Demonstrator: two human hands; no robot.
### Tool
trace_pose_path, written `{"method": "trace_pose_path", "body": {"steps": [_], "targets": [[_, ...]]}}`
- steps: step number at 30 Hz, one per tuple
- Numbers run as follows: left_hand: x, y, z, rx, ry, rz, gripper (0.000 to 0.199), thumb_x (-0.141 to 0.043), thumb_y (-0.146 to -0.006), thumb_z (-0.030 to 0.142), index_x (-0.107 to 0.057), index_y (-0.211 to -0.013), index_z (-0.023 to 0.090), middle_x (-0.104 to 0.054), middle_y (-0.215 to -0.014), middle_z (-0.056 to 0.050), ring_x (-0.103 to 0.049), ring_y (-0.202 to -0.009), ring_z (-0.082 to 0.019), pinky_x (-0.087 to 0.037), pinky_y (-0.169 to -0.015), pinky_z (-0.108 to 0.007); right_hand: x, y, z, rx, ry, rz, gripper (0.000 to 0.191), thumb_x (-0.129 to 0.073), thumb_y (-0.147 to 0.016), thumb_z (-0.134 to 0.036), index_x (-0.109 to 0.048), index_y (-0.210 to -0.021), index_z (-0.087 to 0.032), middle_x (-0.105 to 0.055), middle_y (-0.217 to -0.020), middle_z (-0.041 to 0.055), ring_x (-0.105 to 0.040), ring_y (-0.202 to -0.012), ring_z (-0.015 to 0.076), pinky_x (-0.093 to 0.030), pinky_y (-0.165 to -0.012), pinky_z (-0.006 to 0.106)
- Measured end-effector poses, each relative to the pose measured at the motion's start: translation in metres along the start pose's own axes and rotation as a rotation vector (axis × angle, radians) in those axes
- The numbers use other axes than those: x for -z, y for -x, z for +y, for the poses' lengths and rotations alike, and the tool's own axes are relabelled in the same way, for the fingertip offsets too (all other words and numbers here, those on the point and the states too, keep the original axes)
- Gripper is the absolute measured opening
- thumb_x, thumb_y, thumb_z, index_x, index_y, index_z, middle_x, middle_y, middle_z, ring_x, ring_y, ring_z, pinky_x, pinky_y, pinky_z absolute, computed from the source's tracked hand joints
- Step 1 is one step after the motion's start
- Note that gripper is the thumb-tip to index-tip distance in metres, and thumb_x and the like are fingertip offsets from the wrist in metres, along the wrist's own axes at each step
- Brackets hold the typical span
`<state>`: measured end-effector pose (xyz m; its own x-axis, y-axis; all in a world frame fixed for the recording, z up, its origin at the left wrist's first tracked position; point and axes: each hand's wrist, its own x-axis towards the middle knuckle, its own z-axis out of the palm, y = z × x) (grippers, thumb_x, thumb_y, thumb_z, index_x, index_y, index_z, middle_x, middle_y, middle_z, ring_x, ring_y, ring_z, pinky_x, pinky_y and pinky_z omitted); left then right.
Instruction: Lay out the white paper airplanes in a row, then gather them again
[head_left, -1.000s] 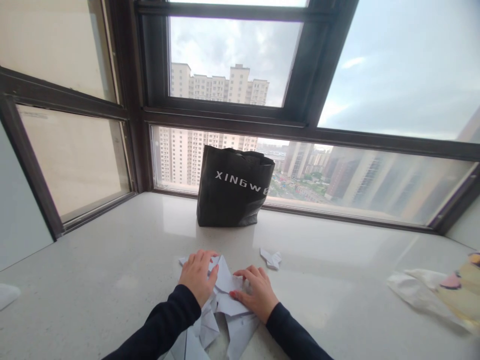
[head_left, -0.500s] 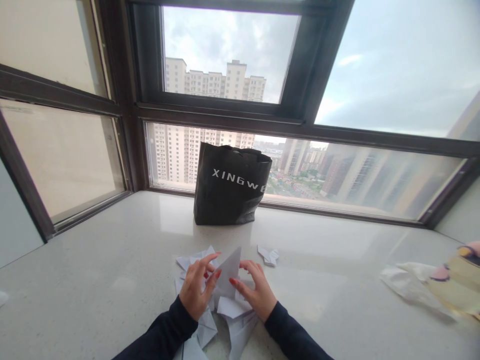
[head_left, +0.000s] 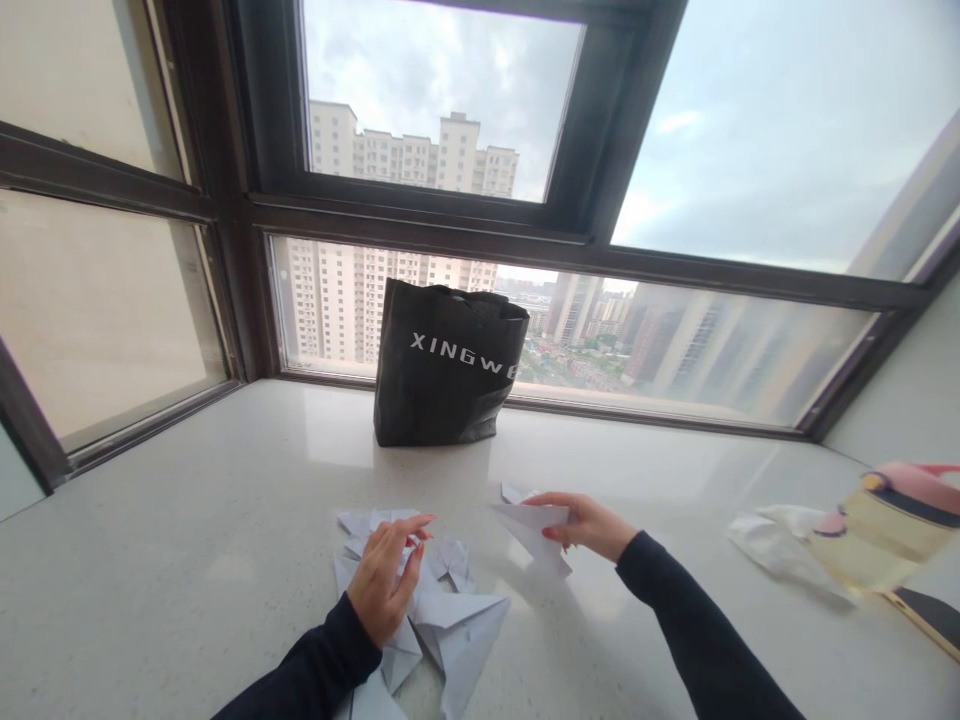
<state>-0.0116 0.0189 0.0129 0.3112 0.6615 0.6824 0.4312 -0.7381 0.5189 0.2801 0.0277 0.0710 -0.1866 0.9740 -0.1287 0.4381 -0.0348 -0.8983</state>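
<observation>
My right hand (head_left: 589, 525) pinches a folded white paper (head_left: 534, 530) between thumb and fingers, right of the paper pile. Partly covered behind it lies a small folded paper piece (head_left: 511, 492) on the sill. My left hand (head_left: 386, 580) hovers over the left part of the pile, fingers stretched out and thumb apart, with nothing visible in it. Beneath and beside it lie several folded white papers (head_left: 469, 625), overlapping one another; some are hidden by the hand.
A black bag (head_left: 446, 395) with white lettering stands upright by the window. To the right are a crumpled white tissue (head_left: 780, 545), a yellowish bottle with a pink lid (head_left: 870, 535) and a phone-like dark object (head_left: 926, 615). All rest on the pale speckled sill (head_left: 187, 560).
My right hand has carried the folded paper from between both hands to the right. My left hand has let go of it and stays over the pile. The view has turned slightly right.
</observation>
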Motion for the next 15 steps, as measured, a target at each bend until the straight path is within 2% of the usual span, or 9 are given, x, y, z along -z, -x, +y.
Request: {"method": "trace_pose_path", "body": {"steps": [3,7,15], "targets": [[-0.001,0.000,-0.001,-0.009,-0.001,0.001,0.028,-0.037,-0.079,0.020,-0.049,-0.104,0.018,-0.060,-0.084,-0.006,-0.053,-0.074,-0.019,-0.043,-0.071,-0.034,0.008,0.001,0.017,-0.092,0.053,0.011,0.049,-0.068,-0.046,-0.023,-0.049,-0.090,-0.020,-0.051,-0.052,-0.0100,-0.049,-0.044,0.0090,-0.040,-0.042,0.021],[-0.001,0.000,0.000,-0.003,-0.003,-0.018,0.028,-0.035,-0.080,0.020,-0.049,-0.103,0.018,-0.061,-0.083,-0.006,-0.054,-0.073,-0.018,-0.042,-0.072,-0.034,0.007,-0.002,0.035,-0.169,0.084,0.019,0.051,-0.068,-0.043,-0.021,-0.038,-0.085,-0.022,-0.053,-0.052,-0.0107,-0.052,-0.043,0.0109,-0.041,-0.042,0.023],[-0.001,-0.002,0.001,-0.015,-0.008,-0.027,0.027,-0.034,-0.080,0.021,-0.050,-0.103,0.018,-0.061,-0.082,-0.005,-0.055,-0.073,-0.018,-0.042,-0.071,-0.033,0.007,-0.017,0.050,-0.216,0.221,0.160,0.053,-0.065,-0.050,-0.016,-0.032,-0.091,-0.021,-0.047,-0.051,-0.0130,-0.047,-0.042,0.0086,-0.037,-0.043,0.021]]}}
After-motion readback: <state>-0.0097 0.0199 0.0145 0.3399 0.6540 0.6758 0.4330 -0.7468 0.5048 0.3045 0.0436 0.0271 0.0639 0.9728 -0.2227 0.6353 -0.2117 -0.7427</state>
